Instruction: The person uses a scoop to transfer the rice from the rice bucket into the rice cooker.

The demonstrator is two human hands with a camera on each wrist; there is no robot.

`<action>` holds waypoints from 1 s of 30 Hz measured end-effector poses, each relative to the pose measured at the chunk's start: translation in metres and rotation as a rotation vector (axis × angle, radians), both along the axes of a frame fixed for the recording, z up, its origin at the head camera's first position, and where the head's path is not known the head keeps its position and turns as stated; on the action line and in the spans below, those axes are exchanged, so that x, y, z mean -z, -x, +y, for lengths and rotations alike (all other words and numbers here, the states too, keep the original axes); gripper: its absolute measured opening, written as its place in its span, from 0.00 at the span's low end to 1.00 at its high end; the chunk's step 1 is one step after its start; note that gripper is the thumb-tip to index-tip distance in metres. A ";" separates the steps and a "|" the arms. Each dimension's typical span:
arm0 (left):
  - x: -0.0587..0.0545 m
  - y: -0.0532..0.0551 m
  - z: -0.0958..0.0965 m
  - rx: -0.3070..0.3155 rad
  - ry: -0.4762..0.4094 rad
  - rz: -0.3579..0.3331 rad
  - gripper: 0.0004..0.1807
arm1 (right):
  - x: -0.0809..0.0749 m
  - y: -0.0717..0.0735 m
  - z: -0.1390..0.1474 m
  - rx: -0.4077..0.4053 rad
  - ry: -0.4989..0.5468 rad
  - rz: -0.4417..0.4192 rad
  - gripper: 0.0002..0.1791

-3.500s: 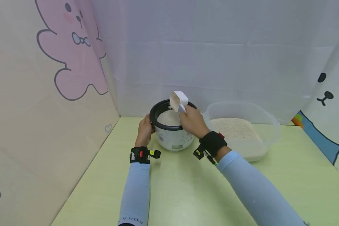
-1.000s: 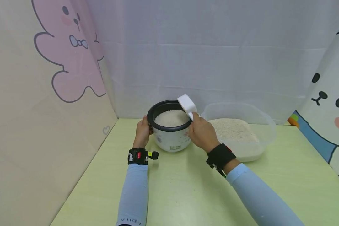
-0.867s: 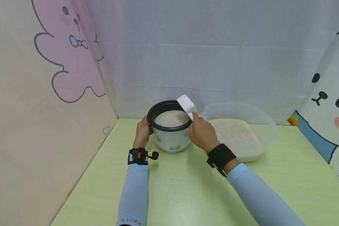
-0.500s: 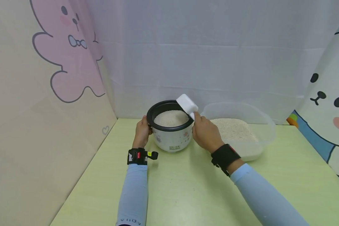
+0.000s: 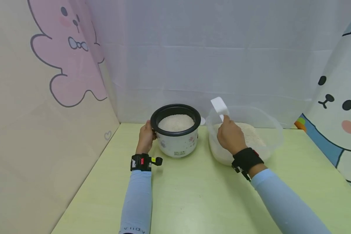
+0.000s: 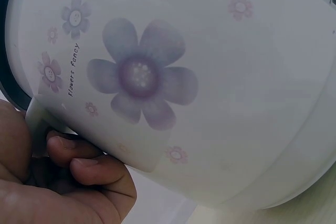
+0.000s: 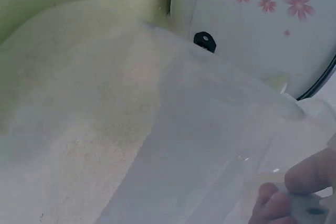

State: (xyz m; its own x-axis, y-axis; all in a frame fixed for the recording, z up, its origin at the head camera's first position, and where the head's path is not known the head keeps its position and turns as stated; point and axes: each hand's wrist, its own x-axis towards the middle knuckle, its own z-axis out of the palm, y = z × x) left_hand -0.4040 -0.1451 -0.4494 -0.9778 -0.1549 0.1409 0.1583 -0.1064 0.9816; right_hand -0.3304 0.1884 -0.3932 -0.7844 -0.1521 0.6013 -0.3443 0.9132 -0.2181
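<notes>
A white rice cooker with printed flowers and a black rim stands on the table, white rice inside it. My left hand grips its left side handle; the left wrist view shows the fingers curled under it. Over the left part of a clear plastic tub, my right hand holds a white scoop by its handle, the cup end raised. The scoop's inside is hidden. Rice fills the lower part of the tub, partly covered by the hand.
The tub stands just right of the cooker on a pale green table. The cooker's other side handle sticks out towards the tub. A white curtain hangs behind, and a printed cloth borders the left side.
My right hand tipped the scoop over the cooker, rice falling out earlier, then moved it right, away from the cooker to above the tub. The left hand stays on the cooker handle.
</notes>
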 end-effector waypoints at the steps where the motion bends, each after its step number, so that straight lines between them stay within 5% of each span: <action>1: 0.000 0.000 0.000 0.001 -0.007 -0.002 0.27 | -0.001 0.001 0.003 0.003 0.000 -0.012 0.23; 10: 0.000 -0.002 0.002 0.016 -0.018 -0.024 0.26 | -0.009 0.001 0.045 0.094 0.008 -0.224 0.16; 16: 0.000 -0.001 0.001 0.013 -0.010 -0.018 0.27 | -0.013 -0.004 0.079 0.152 0.013 -0.440 0.11; 21: -0.001 0.001 -0.001 0.004 -0.019 -0.015 0.27 | -0.025 -0.004 0.098 0.158 -0.061 -0.626 0.14; 30: -0.002 0.001 -0.001 -0.007 -0.028 -0.031 0.26 | -0.041 -0.003 0.111 0.155 -0.215 -0.822 0.21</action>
State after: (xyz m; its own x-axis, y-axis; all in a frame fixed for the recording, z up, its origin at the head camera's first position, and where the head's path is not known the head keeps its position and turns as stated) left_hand -0.4053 -0.1459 -0.4471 -0.9805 -0.1653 0.1064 0.1290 -0.1324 0.9828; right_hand -0.3274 0.2992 -0.3518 -0.9793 -0.0524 -0.1953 -0.0209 0.9868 -0.1603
